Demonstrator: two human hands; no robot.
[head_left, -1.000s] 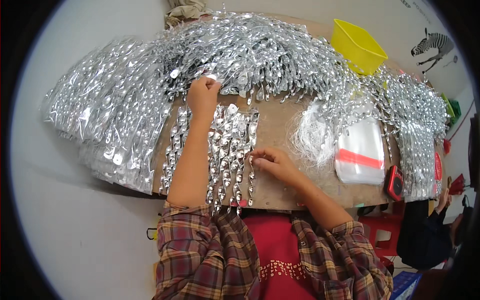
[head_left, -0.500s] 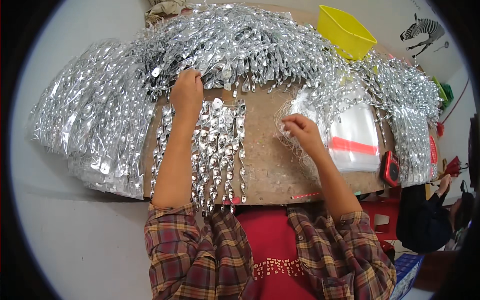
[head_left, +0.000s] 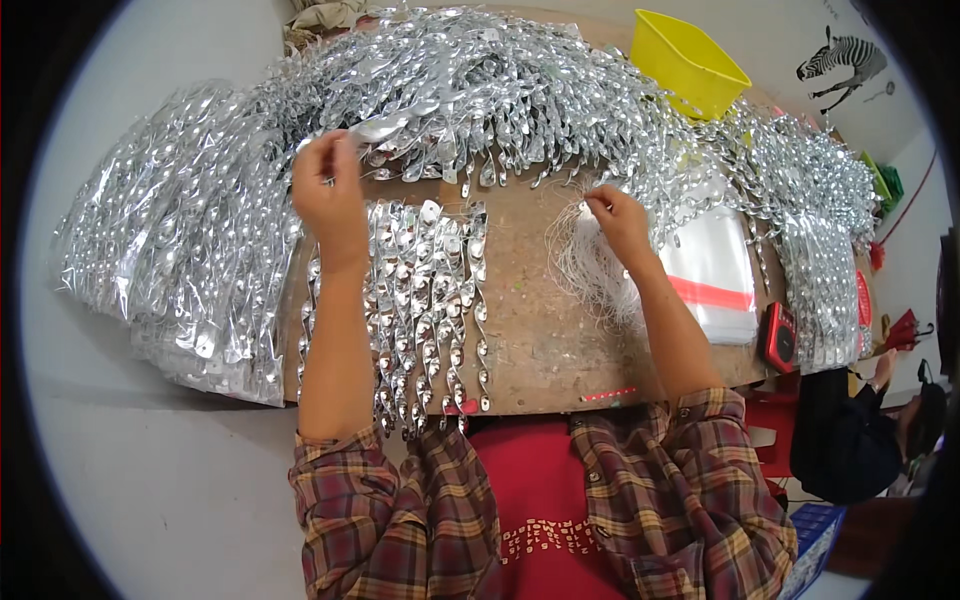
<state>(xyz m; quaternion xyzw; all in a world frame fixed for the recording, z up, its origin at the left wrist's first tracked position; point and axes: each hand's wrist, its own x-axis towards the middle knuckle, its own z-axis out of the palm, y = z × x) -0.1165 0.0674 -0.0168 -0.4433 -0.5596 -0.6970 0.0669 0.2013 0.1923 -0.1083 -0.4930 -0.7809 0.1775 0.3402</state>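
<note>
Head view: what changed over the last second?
Right hand moved off the row of twisted silver strips, rightward and away from the body, to the white thread bundle; whether its grip holds thread is unclear. Left hand moved left along the near edge of the shiny silver heap. The laid-out row and the open yellow plastic bin stayed put.

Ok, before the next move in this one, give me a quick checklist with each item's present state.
1. Left hand at the silver pile's near edge: ok.
2. Its grip on the strip by its fingertips: cannot tell, blurred.
3. Right hand at the white threads: ok.
4. Thread pinched there: cannot tell, too fine.
5. Twisted strips laid side by side on the table: ok.
6. Clear bags fully uncovered: not ok, silver strands overlap them.
</note>
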